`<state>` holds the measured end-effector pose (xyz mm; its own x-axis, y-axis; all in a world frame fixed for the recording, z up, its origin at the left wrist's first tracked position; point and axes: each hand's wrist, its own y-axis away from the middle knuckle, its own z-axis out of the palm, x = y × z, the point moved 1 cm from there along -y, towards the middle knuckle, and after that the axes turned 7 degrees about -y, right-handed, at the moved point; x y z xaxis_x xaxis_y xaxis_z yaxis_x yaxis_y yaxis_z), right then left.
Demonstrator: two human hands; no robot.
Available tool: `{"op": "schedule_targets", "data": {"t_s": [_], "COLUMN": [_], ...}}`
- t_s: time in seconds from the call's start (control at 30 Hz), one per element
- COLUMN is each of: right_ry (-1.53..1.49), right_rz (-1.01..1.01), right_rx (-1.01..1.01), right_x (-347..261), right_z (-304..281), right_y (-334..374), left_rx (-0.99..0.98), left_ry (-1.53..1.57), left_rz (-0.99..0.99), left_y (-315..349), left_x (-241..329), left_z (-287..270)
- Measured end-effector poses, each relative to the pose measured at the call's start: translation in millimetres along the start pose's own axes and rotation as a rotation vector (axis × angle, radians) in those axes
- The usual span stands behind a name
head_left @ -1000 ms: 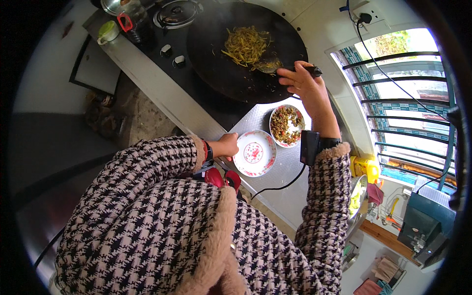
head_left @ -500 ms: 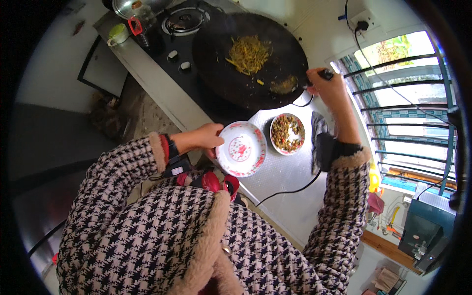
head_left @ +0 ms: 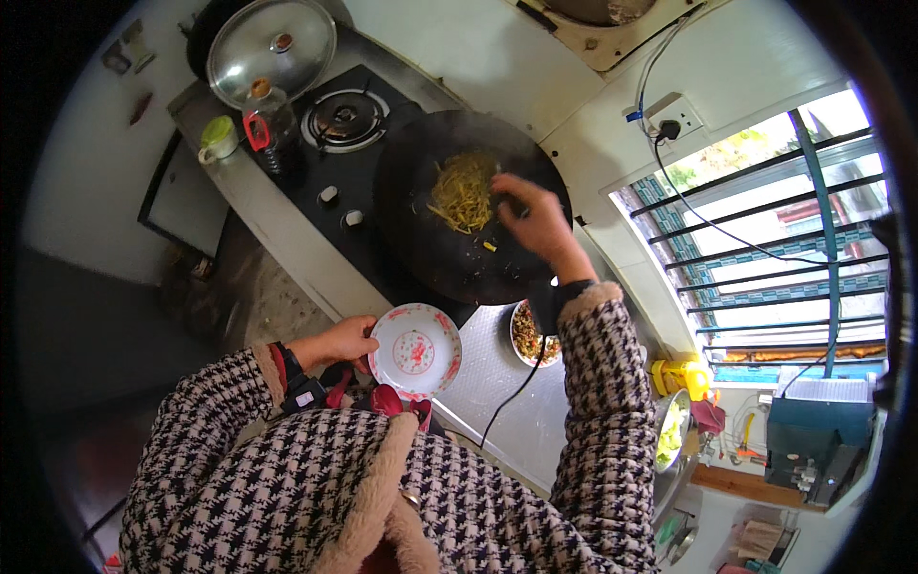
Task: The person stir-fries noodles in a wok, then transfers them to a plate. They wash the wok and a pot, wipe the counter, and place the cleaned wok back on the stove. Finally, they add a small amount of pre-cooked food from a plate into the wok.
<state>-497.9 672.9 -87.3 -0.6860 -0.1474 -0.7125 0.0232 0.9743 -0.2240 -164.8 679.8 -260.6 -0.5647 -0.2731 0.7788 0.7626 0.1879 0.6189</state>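
Note:
My left hand (head_left: 344, 342) grips the rim of a white bowl (head_left: 442, 368) with a red floral pattern, held above the counter's near edge with no food in it. Over the right side of a large dark wok (head_left: 411, 239), my right hand (head_left: 537, 225) is closed around the black handle (head_left: 516, 204) of a cooking utensil; its head cannot be made out. Yellowish shredded food (head_left: 464, 191) lies heaped in the middle of the wok, and a small yellow piece (head_left: 490, 247) sits apart from it.
A bowl of chopped mixed food (head_left: 528, 335) stands on the metal counter (head_left: 488, 402), partly behind my right forearm. Left of the wok are a gas burner (head_left: 346, 117), a glass jar (head_left: 273, 120), a pot lid (head_left: 277, 53) and a green-topped cup (head_left: 219, 139). A black cord (head_left: 512, 397) crosses the counter.
My right hand has moved from the wok's right rim inward over the food, utensil still in it. The shreds are bunched differently. My left hand keeps hold of the bowl, and the view has shifted.

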Motion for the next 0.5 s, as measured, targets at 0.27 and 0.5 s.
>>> {"op": "schedule_targets", "data": {"t_s": [0.27, 0.5], "right_ry": [0.295, 0.15], "right_rz": [0.124, 0.567], "right_rx": [0.249, 0.72], "right_x": [-70.7, -9.1], "right_z": [-13.3, -54.6], "right_y": [56.2, 75.5], "left_rx": [-0.168, -0.256], "left_ry": [-0.047, -0.139], "left_rz": [-0.013, -0.077], "left_y": [-13.3, -29.8], "left_x": [26.8, 35.4], "left_z": [-16.0, -29.8]}}
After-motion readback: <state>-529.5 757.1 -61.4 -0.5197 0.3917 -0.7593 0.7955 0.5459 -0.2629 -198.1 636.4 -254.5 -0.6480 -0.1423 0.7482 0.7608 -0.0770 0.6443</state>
